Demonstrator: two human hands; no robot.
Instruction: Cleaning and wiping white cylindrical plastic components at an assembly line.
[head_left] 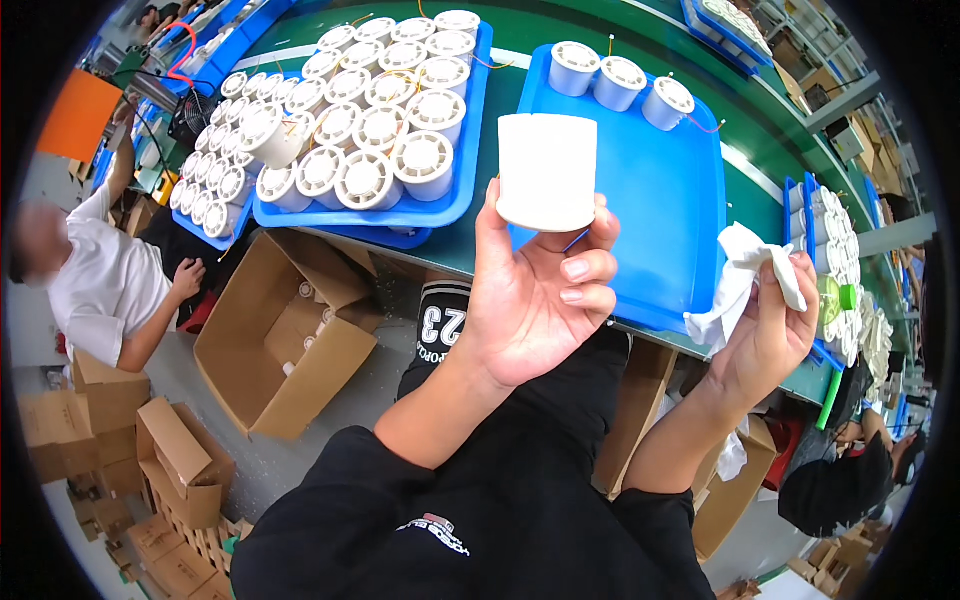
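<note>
My left hand (540, 290) grips a white plastic cup-shaped housing (547, 170) between thumb and fingers, raised over the near edge of a blue tray (660, 235). Its smooth side wall faces me, and a bit of blue wire shows by my fingers below it. To the right, my right hand (765, 345) pinches a crumpled white cloth (742, 275), apart from the housing. Along the tray's far side stand three similar white units (620, 82) with slotted round tops and thin wires.
At left, a blue tray (455, 195) holds many slotted white units in rows. An open cardboard box (270, 330) with a few white parts sits on the floor below. A green-capped bottle (846, 298) stands far right. Another person (110, 280) sits at left.
</note>
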